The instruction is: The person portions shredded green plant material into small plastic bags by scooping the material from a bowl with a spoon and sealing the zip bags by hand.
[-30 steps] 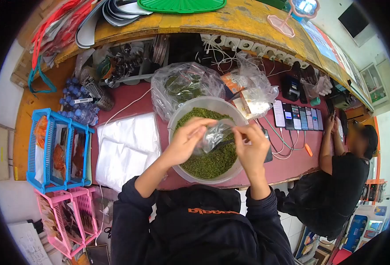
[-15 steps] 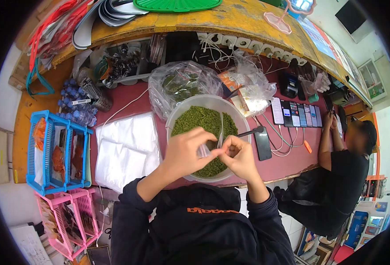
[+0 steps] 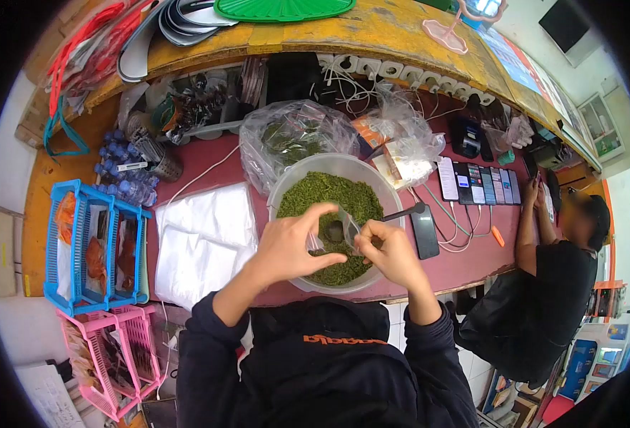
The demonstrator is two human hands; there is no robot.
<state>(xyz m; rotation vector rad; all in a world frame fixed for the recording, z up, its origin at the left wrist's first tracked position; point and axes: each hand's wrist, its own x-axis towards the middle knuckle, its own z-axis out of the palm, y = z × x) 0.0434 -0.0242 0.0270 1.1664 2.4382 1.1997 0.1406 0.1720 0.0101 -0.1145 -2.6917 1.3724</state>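
A round translucent tub (image 3: 283,192) of chopped green material (image 3: 333,187) stands at the table's front edge. Over it, a small clear plastic bag (image 3: 349,227) hangs between my hands. My left hand (image 3: 286,246) is curved, with thumb and forefinger wide apart around the bag's left side. The fingers of my right hand (image 3: 386,250) pinch the bag's right edge. A black scoop (image 3: 404,212) lies in the tub, its handle resting over the right rim and its bowl in the green material.
Left of the tub lie white plastic bags (image 3: 204,239), then a blue basket rack (image 3: 79,250). Behind it sits a large clear bag (image 3: 293,139). Phones (image 3: 465,182) with cables lie to the right, near a seated person (image 3: 557,285).
One second ago the bag was held higher and the scoop was not resting over the right rim. Since half a second ago, my left thumb and forefinger have spread apart.
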